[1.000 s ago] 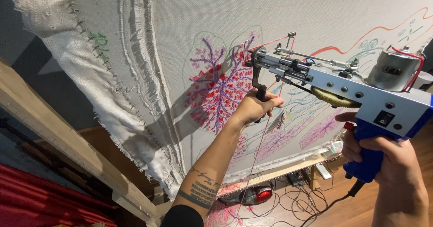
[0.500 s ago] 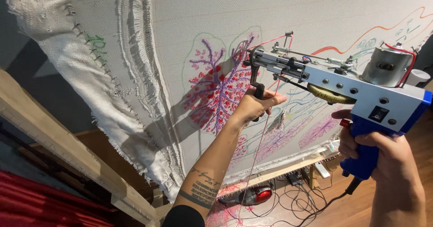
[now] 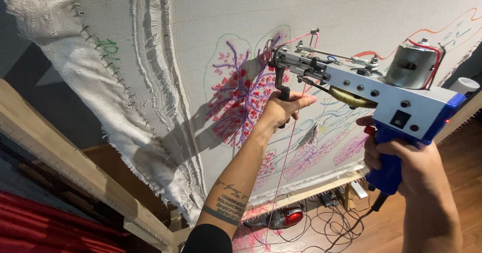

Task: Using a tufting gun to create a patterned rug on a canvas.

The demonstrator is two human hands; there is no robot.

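Stretched white cloth [image 3: 351, 12] faces two-handed blue tufting gun [image 3: 401, 107].

The big cloth [image 3: 351, 12] blocks the way ahead, the wooden frame [image 3: 60, 157] blocks the left, and cords [image 3: 331, 228] clutter the floor.

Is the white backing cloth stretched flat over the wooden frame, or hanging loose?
Mostly stretched flat: the white backing cloth lies taut, but its frayed left edge hangs loose over the wooden frame.

Bright, sharp view; soft shadows, wide-angle edge distortion.
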